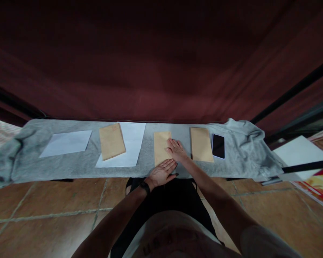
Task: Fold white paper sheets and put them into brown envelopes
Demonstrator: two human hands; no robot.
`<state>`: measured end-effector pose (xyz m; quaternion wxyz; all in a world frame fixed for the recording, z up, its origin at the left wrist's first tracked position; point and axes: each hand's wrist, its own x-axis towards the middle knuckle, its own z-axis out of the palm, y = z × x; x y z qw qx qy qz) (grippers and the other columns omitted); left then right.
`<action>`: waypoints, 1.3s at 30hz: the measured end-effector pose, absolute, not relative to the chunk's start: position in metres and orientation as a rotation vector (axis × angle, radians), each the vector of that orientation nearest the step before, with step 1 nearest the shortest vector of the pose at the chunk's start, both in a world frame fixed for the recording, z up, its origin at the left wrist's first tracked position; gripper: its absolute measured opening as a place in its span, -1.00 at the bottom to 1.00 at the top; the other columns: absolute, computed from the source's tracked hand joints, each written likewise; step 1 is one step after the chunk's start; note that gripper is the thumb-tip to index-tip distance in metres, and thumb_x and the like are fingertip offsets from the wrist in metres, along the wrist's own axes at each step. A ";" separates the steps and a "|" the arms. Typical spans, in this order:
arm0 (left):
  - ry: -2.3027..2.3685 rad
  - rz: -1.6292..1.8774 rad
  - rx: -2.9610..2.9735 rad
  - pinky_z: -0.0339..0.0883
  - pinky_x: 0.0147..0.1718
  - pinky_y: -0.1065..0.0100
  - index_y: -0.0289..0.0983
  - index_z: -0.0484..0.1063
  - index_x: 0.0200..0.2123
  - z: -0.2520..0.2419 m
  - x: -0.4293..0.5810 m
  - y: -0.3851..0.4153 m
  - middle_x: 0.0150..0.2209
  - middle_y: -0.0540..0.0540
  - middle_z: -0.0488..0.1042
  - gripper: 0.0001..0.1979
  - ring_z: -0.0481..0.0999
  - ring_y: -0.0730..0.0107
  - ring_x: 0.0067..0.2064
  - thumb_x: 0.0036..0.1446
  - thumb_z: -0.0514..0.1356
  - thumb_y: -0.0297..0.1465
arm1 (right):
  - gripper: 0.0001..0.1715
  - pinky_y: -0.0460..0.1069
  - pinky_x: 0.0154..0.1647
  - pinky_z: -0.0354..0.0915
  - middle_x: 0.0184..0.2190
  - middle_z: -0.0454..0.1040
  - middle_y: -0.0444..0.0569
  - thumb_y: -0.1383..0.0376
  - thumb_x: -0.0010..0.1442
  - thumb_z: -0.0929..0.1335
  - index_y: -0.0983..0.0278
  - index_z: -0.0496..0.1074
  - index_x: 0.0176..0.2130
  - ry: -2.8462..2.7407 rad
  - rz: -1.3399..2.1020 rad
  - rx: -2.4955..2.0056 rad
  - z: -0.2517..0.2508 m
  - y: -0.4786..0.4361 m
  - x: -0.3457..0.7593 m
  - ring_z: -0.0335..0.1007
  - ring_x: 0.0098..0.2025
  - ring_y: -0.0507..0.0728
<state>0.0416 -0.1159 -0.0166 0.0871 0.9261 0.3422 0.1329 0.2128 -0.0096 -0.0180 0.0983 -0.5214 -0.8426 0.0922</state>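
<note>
A brown paper envelope [160,145] lies upright before me on the grey cloth, in the middle of the head view. My left hand [163,173] rests flat across its near end, fingers stretched out. On its right side my right hand [176,149] lies flat too, its fingers pointing away from me and holding nothing. The two hands are close together and hide the lower right part of the envelope. To the right is a stack of brown envelopes [201,144]. Another brown envelope stack [112,141] sits to the left, tilted on white paper.
Grey cloth [70,168] covers the narrow table. White sheets [131,143] lie under the left stack, and another white sheet [66,143] is farther left. A phone [218,146] lies beside the right stack. A dark red curtain [161,89] hangs behind; bunched cloth [242,143] is at right.
</note>
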 end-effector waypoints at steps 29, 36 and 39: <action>1.252 0.540 2.646 0.24 0.36 0.11 -0.35 0.34 0.30 -0.012 0.049 -0.128 0.31 -0.24 0.41 -0.53 0.33 0.26 0.37 0.43 -0.08 -0.40 | -0.46 0.29 0.44 0.14 0.26 0.46 0.09 0.27 0.43 0.24 0.24 0.33 0.33 -2.313 0.311 -1.160 -0.018 -0.134 0.258 0.38 0.29 0.20; 1.337 0.405 2.609 0.12 0.41 0.03 -0.33 0.05 0.45 -0.022 0.057 -0.119 0.44 -0.26 0.17 -0.43 0.14 0.21 0.46 0.43 -0.13 -0.37 | -0.56 0.29 0.40 0.21 0.17 0.55 0.05 0.31 0.42 0.23 0.20 0.49 0.18 -2.210 0.343 -1.177 -0.022 -0.132 0.255 0.45 0.22 0.19; 1.379 0.359 2.604 0.06 0.43 0.04 -0.33 -0.01 0.47 -0.028 0.058 -0.104 0.47 -0.25 0.10 -0.41 0.08 0.20 0.48 0.43 -0.13 -0.36 | -0.58 0.29 0.39 0.22 0.15 0.56 0.06 0.31 0.41 0.25 0.22 0.51 0.17 -2.202 0.337 -1.182 -0.023 -0.132 0.253 0.47 0.19 0.20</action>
